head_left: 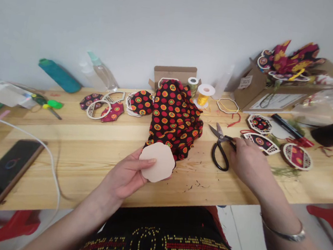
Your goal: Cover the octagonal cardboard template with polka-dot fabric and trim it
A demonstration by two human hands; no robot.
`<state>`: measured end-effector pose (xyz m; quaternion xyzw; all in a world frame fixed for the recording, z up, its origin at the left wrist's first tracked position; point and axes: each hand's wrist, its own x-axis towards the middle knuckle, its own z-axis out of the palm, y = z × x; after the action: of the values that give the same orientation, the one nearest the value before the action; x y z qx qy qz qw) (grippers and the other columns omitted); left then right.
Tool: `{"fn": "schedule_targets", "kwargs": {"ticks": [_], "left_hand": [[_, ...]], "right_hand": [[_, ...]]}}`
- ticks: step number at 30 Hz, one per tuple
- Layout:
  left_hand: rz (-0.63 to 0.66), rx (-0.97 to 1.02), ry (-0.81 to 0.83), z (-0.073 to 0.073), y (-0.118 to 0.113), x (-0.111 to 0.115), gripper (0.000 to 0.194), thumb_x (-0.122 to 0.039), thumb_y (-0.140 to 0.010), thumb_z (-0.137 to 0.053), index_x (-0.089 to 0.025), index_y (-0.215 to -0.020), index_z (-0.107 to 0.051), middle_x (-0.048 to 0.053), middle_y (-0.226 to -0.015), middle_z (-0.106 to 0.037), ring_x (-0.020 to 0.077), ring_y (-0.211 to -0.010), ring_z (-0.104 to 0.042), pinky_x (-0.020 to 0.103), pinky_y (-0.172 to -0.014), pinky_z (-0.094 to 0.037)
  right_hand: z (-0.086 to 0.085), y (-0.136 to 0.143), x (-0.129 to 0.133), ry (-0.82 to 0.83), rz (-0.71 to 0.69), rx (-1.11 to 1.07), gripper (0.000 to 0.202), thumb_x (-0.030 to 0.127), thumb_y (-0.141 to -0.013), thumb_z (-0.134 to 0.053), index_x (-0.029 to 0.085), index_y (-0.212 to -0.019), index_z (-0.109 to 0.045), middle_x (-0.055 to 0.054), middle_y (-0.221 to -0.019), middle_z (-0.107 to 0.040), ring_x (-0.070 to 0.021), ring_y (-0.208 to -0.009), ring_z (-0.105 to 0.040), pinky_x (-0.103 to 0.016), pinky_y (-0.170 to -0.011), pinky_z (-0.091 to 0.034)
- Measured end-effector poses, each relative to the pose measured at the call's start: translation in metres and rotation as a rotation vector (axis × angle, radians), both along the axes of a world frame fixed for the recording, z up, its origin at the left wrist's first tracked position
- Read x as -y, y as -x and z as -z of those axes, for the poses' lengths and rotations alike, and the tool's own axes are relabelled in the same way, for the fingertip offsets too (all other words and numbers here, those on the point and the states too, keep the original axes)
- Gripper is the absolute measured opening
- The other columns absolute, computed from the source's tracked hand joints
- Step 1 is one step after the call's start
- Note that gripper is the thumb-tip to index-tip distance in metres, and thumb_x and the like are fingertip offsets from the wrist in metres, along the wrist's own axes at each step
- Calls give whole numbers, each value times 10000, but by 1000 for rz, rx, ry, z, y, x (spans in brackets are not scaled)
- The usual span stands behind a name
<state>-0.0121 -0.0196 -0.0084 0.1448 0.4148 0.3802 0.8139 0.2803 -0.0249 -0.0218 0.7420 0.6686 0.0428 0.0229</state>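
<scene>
A pale card with a scalloped edge [156, 164] is held in my left hand [131, 171], thumb on top and fingers beneath it. Just behind the card lies a bunched black cloth with red and yellow motifs [175, 114]. My right hand [248, 162] is at the scissors [220, 141], its fingers at one black handle loop. The scissors lie on the wooden table with their blades slightly parted, pointing away to the left. How firmly the right fingers close on the handle is partly hidden.
Thread spools [203, 96] and a small cardboard box [175, 72] stand behind the cloth. Patterned ornaments [297, 156] lie at the right, below a large carton [266, 92]. A phone [3, 174], white cable [51, 156] and teal bottle [59, 76] are at the left.
</scene>
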Motion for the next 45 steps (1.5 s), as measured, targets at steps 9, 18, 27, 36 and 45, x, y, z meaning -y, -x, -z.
{"fn": "schedule_targets", "kwargs": {"ticks": [9, 18, 27, 36, 45], "left_hand": [[-25, -25, 17, 0, 2, -1, 505, 5, -723, -638, -225, -1173, -617, 61, -997, -723, 245, -891, -696, 483, -891, -554], [-35, -87, -26, -3, -2, 1, 380, 6, -696, -676, -172, -1031, -667, 72, -1003, -723, 219, -844, -699, 394, -793, -597], [-26, -148, -75, -2, -4, 7, 387, -39, -651, -744, -141, -1017, -675, 94, -956, -725, 241, -831, -701, 409, -806, -579], [-14, -139, -66, 1, -4, 6, 387, -62, -623, -773, -147, -991, -687, 95, -969, -727, 205, -790, -691, 314, -720, -586], [-14, -139, -65, -1, -2, 7, 385, -68, -624, -773, -156, -990, -696, 88, -953, -734, 204, -791, -692, 299, -716, -577]], "right_hand": [[-8, 5, 6, 15, 17, 44, 263, 295, -883, -494, 72, -921, -627, -180, -887, -670, -287, -860, -625, -335, -712, -444], [-6, 5, 2, 109, 69, 41, 209, 88, -853, -428, 65, -929, -622, -182, -918, -673, -268, -888, -642, -305, -700, -436], [-20, -5, 4, -87, 255, -486, 277, 220, -831, -479, 106, -1027, -639, -155, -901, -668, -268, -781, -628, -346, -643, -459], [-45, 17, 32, 366, -7, -1546, 509, 526, -611, -751, 228, -1015, -666, -83, -900, -643, -231, -816, -591, -334, -708, -500], [-33, 21, 38, 634, -338, -1312, 657, 749, -809, -404, 172, -974, -671, -65, -772, -593, -156, -636, -506, -276, -577, -439]]}}
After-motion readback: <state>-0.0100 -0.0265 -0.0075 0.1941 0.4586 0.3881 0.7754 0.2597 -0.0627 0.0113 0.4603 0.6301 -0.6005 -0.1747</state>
